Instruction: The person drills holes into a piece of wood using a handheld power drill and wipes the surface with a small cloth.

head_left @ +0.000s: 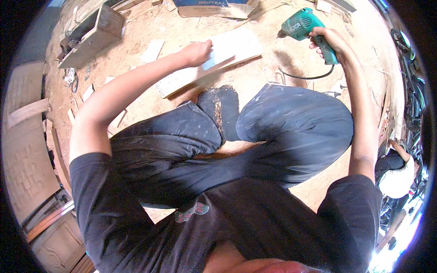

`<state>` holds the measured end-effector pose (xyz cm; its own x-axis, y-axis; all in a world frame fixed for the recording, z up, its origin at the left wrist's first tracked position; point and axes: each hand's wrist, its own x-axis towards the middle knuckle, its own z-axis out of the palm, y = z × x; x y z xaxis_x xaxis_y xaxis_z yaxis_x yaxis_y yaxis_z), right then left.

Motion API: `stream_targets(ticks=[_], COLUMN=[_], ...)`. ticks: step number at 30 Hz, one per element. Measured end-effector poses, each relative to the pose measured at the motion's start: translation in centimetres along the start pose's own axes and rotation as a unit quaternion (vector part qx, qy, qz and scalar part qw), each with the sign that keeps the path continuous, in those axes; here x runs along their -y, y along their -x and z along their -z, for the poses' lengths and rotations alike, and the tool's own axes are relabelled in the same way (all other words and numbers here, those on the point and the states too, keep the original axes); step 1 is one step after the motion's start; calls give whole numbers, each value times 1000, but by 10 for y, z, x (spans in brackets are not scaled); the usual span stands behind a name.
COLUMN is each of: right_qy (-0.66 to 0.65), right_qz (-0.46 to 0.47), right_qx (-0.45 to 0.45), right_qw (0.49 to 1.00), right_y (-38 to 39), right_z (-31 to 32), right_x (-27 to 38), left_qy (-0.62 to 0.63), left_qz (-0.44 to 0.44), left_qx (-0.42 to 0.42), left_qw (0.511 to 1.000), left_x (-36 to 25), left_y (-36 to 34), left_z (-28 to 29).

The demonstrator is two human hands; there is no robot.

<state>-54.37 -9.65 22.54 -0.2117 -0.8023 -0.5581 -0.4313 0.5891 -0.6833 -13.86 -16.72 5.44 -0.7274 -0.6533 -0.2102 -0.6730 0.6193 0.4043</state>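
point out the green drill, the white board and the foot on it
green drill (300, 25), head view, on its body
white board (241, 45), head view, on its bare top face
foot (223, 107), head view, on the dusty sole

Single head-worn fisheye view, straight down, close over lap and sawdust-strewn floor (282, 68).

Bare sawdust floor (268, 68) lies open between plank (214, 61) and drill (302, 25); cord (305, 76) crosses it.
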Motion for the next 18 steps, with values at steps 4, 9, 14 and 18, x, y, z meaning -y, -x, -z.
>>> stream_targets(ticks=[4,9,14,18], right_qy=[1,5,10,5], right_qz=[-5,4,-6,-1], right_qx=[11,20,10,27], right_qw=[1000,1000,1000,1000], right_y=[9,14,8,8], right_z=[-7,-13,-10,-11], right_x=[11,15,8,14], left_qy=[16,-138,-194,-95], left_qz=[-11,45,218,104], left_qx=[25,-50,-154,-99], left_qw=[999,988,944,985], left_x=[0,52,82,46], left_y=[-47,-76,-75,-74], left_z=[-32,-12,67,49])
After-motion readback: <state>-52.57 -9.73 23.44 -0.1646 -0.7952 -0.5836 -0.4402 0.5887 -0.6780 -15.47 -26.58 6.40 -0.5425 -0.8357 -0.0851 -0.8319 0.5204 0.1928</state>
